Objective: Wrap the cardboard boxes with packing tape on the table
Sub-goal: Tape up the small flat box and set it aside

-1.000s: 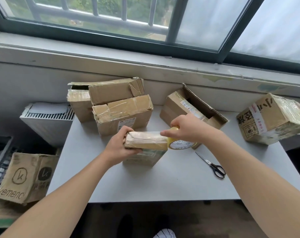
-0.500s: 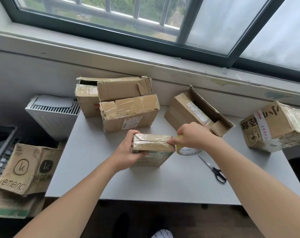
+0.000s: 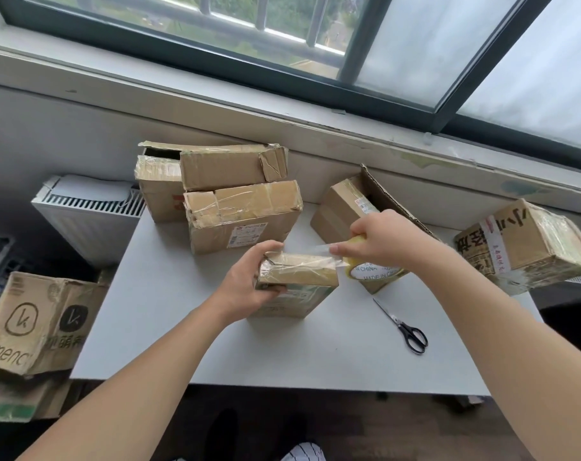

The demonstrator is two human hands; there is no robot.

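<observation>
Table [image 3: 216, 354]: 3 stacked boxes [image 3: 242, 214] back left look taped; open-flap box [image 3: 345, 211] unsealed, judged remaining. Small box [image 3: 299, 281] mid-table, top partly taped. Left grip [image 3: 249, 281] clamped on its end; right grip [image 3: 379, 241] clamped on tape roll [image 3: 375, 271], strip stretched across the top.

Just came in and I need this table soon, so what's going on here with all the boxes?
A person is taping up a small cardboard box at the middle of the table. The left hand grips the box's left end, and the right hand holds a roll of packing tape, with a clear strip stretched from the roll onto the box's top. Scissors lie untouched to the right. Several other boxes stand at the back of the table.
</observation>
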